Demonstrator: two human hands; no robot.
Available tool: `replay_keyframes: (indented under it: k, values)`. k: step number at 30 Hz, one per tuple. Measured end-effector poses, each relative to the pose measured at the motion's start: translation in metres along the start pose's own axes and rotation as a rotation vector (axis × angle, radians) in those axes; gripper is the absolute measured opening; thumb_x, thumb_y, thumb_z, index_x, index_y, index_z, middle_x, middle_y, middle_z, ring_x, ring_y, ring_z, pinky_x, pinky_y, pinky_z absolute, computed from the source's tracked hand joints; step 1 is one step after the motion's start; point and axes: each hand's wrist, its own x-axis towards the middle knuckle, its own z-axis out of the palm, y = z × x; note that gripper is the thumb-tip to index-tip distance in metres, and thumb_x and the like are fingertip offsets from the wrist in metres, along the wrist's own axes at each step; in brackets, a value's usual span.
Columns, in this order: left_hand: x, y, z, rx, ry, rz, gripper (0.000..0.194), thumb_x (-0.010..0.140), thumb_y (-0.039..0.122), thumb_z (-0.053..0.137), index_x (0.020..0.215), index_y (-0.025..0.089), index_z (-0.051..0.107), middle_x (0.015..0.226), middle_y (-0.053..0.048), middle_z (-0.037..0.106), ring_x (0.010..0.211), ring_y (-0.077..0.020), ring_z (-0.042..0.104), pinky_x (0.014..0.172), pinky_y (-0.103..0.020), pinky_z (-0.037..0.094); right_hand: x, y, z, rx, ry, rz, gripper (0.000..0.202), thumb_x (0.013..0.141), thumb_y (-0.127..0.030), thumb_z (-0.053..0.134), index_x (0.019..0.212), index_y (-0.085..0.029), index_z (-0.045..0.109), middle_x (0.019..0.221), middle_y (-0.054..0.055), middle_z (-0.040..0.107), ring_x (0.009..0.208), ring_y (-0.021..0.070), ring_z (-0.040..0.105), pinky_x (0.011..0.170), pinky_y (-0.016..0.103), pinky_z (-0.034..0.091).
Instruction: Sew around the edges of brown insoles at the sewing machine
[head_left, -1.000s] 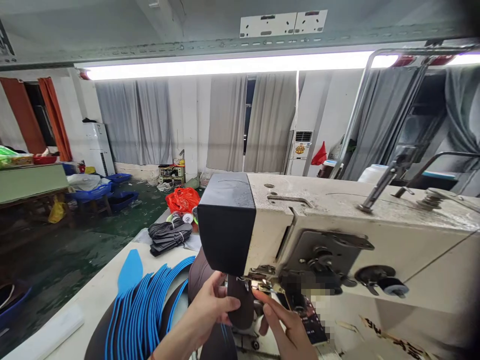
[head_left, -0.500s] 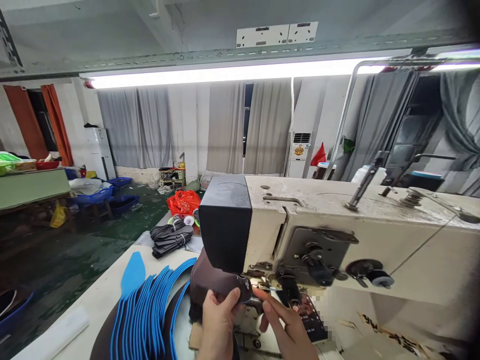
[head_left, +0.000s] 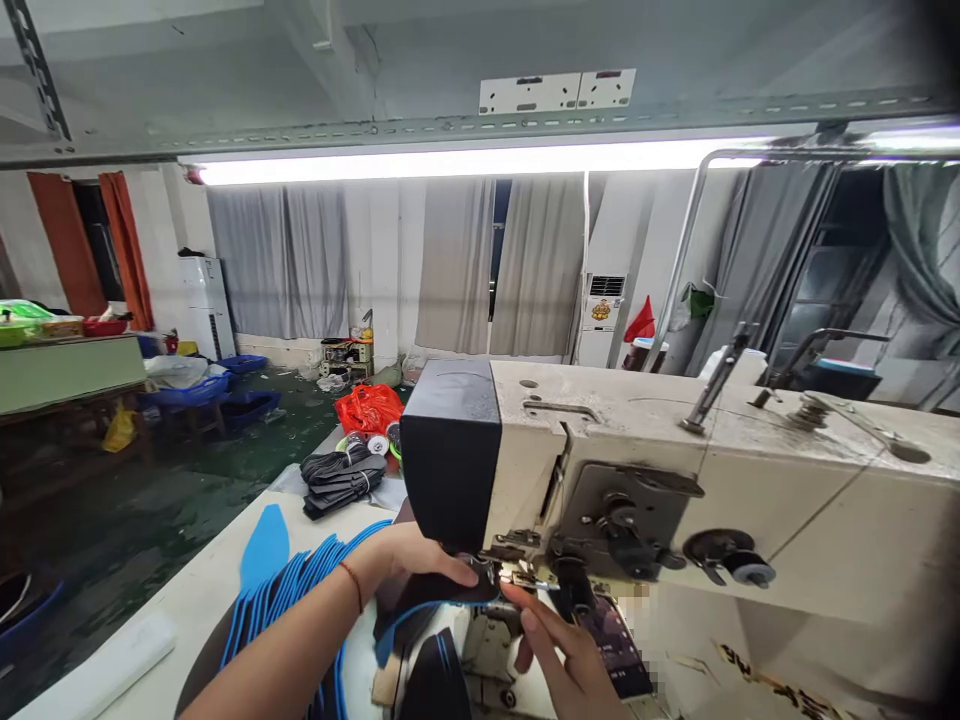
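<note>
Before me a cream sewing machine [head_left: 645,420] with a black end cover works over a dark fabric piece [head_left: 427,590] that has a blue edge. My left hand [head_left: 424,560] is closed on this piece left of the needle area, thumb on top, the other fingers mostly hidden. From the right, my right hand [head_left: 562,640] reaches to the lit presser-foot area, its index finger stretched to the blue edge by the foot and the lower fingers bent; I see nothing held in it. Beneath, another dark piece [head_left: 435,680] with blue lines lies by the machine bed.
A fanned stack of dark pieces with blue edges [head_left: 285,610] lies left on the white table [head_left: 187,600]. Behind it are tied dark strips [head_left: 341,480] and a red plastic bag [head_left: 367,408]. A dark printed item [head_left: 619,645] lies right of the needle.
My left hand has swung from the front of the piece to its far left side, forearm now across the stack. The piece has turned, showing its blue edge in front. My right hand stays by the foot.
</note>
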Motion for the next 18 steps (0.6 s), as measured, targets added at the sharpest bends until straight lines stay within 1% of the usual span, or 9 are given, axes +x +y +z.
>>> replay_keyframes:
  k: [2,4,5,6,8,11,12,15,18]
  values:
    - [-0.004,-0.005,0.002,-0.062,-0.083,-0.075,0.022,0.045,0.017,0.080,0.066,0.022,0.074,0.065,0.002,0.072,0.066,-0.0201,0.062,0.065,-0.028,0.048,0.001,0.002,0.000,-0.006,-0.011,0.002,0.055,0.091,-0.063,0.039,0.119,-0.027,0.069,0.053,-0.001,0.064,0.055,0.0172,0.061,0.055,0.024,0.045]
    - [-0.015,-0.014,0.013,-0.125,-0.120,-0.134,0.018,0.055,0.023,0.075,0.072,0.021,0.074,0.065,0.003,0.070,0.061,-0.0174,0.060,0.060,-0.026,0.046,0.001,0.002,0.001,-0.016,-0.024,0.007,0.056,0.091,-0.063,0.038,0.121,-0.025,0.068,0.054,-0.001,0.064,0.055,0.0175,0.060,0.055,0.025,0.044]
    - [-0.022,-0.019,0.021,-0.151,-0.116,-0.151,0.017,0.059,0.026,0.072,0.075,0.020,0.074,0.064,0.003,0.069,0.058,-0.0157,0.058,0.058,-0.025,0.044,0.001,0.002,0.001,-0.020,-0.028,0.009,0.057,0.092,-0.063,0.037,0.121,-0.025,0.068,0.054,-0.001,0.065,0.055,0.0175,0.060,0.055,0.025,0.044]
    - [-0.029,-0.023,0.029,-0.187,-0.093,-0.158,0.016,0.063,0.027,0.069,0.076,0.019,0.072,0.063,0.003,0.068,0.057,-0.0142,0.057,0.056,-0.024,0.043,0.002,0.001,0.001,-0.021,-0.029,0.008,0.058,0.092,-0.063,0.037,0.121,-0.024,0.068,0.053,-0.001,0.065,0.055,0.0177,0.060,0.057,0.026,0.045]
    - [-0.039,-0.029,0.044,-0.310,-0.004,-0.158,0.017,0.066,0.029,0.068,0.078,0.017,0.069,0.062,0.003,0.065,0.057,-0.0125,0.056,0.056,-0.022,0.042,0.002,0.000,0.000,-0.016,-0.030,0.010,0.059,0.091,-0.064,0.037,0.120,-0.024,0.069,0.053,0.000,0.066,0.055,0.0182,0.061,0.061,0.027,0.046]
    - [-0.049,-0.034,0.062,-0.550,0.124,-0.141,0.025,0.064,0.029,0.073,0.083,0.015,0.067,0.069,0.000,0.068,0.064,-0.0156,0.061,0.060,-0.024,0.045,0.001,-0.001,-0.001,-0.006,-0.027,0.033,0.059,0.090,-0.066,0.038,0.118,-0.026,0.070,0.053,-0.001,0.066,0.056,0.0184,0.062,0.062,0.026,0.047]
    - [-0.051,-0.036,0.067,-0.599,0.140,-0.126,0.028,0.064,0.029,0.075,0.087,0.014,0.067,0.071,-0.002,0.070,0.068,-0.0174,0.063,0.063,-0.025,0.047,0.001,-0.001,-0.001,-0.002,-0.026,0.041,0.058,0.089,-0.066,0.039,0.118,-0.026,0.070,0.053,-0.001,0.066,0.057,0.0183,0.063,0.061,0.026,0.047]
    - [-0.060,-0.045,0.075,-0.642,0.122,-0.088,0.041,0.063,0.031,0.078,0.099,0.016,0.066,0.077,-0.004,0.073,0.073,-0.0208,0.066,0.070,-0.030,0.051,0.000,0.001,0.000,0.006,-0.032,0.051,0.056,0.090,-0.064,0.040,0.119,-0.026,0.069,0.053,-0.001,0.065,0.059,0.0182,0.064,0.062,0.025,0.047]
    - [-0.073,-0.062,0.079,-0.676,0.137,-0.063,0.055,0.059,0.043,0.082,0.106,0.018,0.065,0.089,-0.007,0.074,0.083,-0.0242,0.067,0.079,-0.034,0.053,0.000,0.003,0.002,-0.012,-0.024,0.053,0.056,0.090,-0.063,0.040,0.119,-0.026,0.070,0.053,-0.001,0.065,0.058,0.0184,0.064,0.064,0.026,0.048]
